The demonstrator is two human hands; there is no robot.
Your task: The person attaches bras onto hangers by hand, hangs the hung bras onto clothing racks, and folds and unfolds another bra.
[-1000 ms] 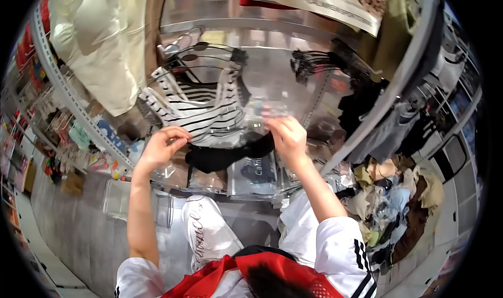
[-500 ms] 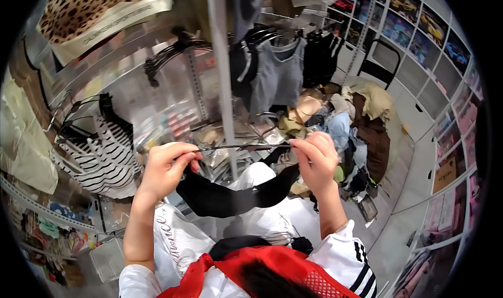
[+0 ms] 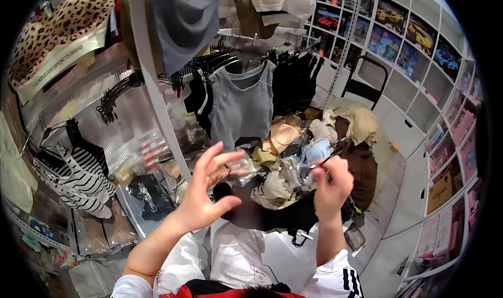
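Observation:
My left hand (image 3: 209,190) is raised with its fingers and thumb spread, holding nothing, by the left end of a black garment (image 3: 277,214). The garment looks like a bra or bandeau and hangs in a blurred curve above my lap. My right hand (image 3: 332,185) is closed in a pinch at its right end, and a thin black strip pokes up past the fingers. Whether that strip is a strap or part of a hanger, I cannot tell. Behind the hands lies a heap of clothes (image 3: 319,149) in beige, light blue and brown, partly with clear plastic wrapping.
A grey tank top (image 3: 241,101) hangs before me among black garments on a rail. A white post (image 3: 157,99) stands left of it. Striped tops (image 3: 76,177) hang at left. On the right are a folded black-framed step stool (image 3: 367,83) and white shelves (image 3: 419,88) with boxes.
My left hand has let go of the black garment's thin upper edge and opened. My right hand keeps its pinch and has moved slightly right and down. The view has shifted.

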